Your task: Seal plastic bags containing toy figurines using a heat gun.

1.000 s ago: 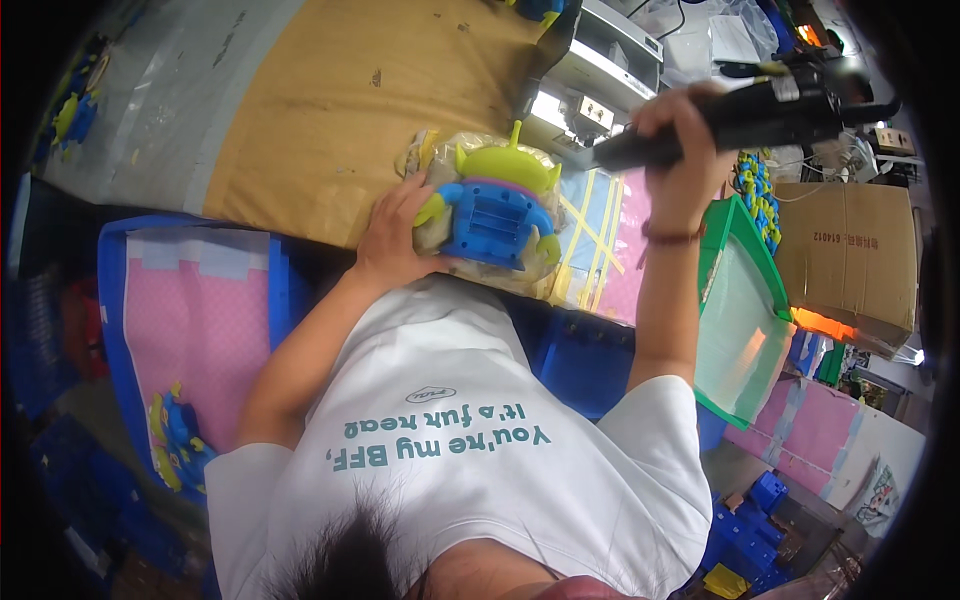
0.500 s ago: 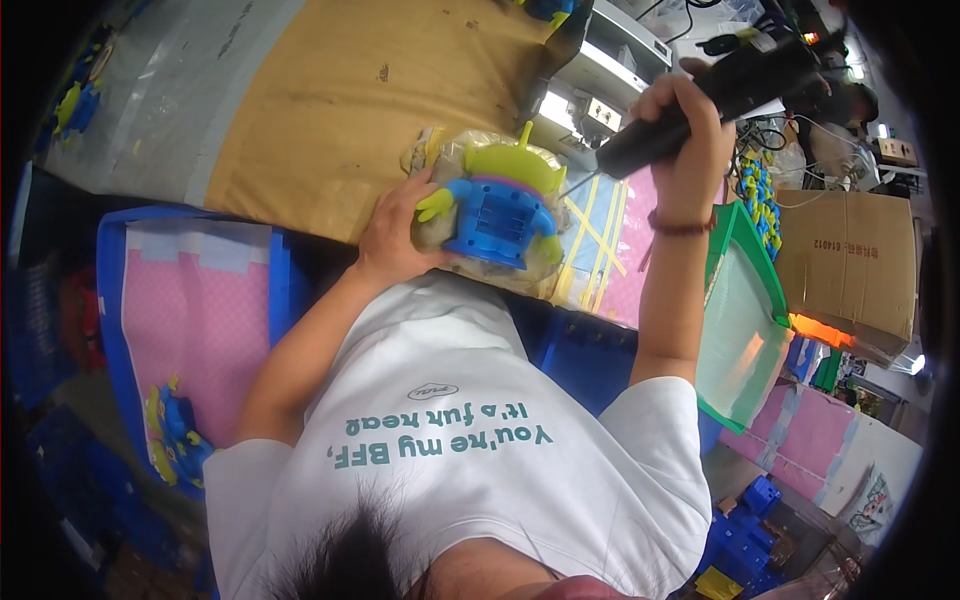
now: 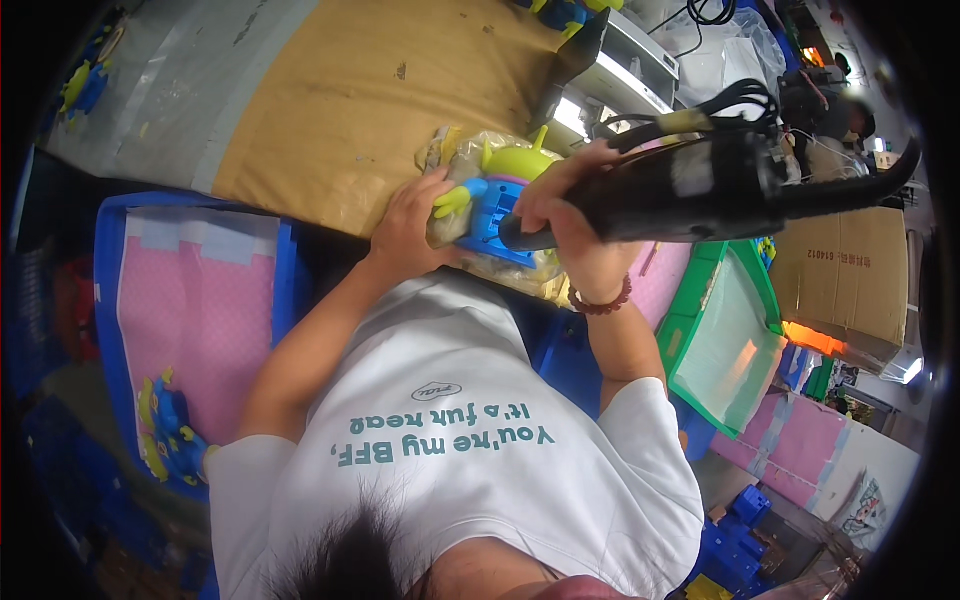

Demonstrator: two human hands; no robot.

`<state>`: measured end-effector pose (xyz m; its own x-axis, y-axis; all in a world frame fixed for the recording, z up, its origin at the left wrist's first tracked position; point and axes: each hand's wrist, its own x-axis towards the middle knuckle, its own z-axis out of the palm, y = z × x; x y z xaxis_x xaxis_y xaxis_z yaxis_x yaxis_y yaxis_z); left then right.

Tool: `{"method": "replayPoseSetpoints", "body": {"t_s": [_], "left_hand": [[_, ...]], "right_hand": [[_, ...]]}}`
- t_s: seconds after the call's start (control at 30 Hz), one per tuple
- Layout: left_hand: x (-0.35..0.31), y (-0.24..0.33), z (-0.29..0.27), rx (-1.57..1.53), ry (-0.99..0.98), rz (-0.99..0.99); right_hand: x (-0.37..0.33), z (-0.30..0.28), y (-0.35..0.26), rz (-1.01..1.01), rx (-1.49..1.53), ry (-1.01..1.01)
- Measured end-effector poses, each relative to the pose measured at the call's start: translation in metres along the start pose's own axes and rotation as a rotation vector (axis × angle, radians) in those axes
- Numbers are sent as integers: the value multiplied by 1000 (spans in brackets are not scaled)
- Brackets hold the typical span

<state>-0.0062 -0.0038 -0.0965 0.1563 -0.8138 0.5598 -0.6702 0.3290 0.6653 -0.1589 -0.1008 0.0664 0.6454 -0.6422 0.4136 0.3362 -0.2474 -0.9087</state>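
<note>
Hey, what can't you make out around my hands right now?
In the head view:
Right part of the toy: hidden behind your right hand and the black tool.
Whether the tool's tip meets the toy: too small to tell.
Blue-and-green figures at the top: cut off by the picture's edge.

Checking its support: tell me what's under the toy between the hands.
Crumpled see-through plastic shows around the toy; whatever lies directly beneath its body is covered.
</note>
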Motion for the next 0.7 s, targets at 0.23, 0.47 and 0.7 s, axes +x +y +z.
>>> {"method": "replayPoseSetpoints", "body": {"t_s": [0.23, 0.47, 0.7], "left_hand": [[-4, -3, 4, -29, 18, -17], [-4, -2, 4, -16, 12, -34], [23, 19, -22, 90, -182, -217]], "right_hand": [[-11, -1, 17, -126, -233, -244], [-20, -1, 21, -124, -229, -268], [-16, -7, 21, -40, -154, -208]]}}
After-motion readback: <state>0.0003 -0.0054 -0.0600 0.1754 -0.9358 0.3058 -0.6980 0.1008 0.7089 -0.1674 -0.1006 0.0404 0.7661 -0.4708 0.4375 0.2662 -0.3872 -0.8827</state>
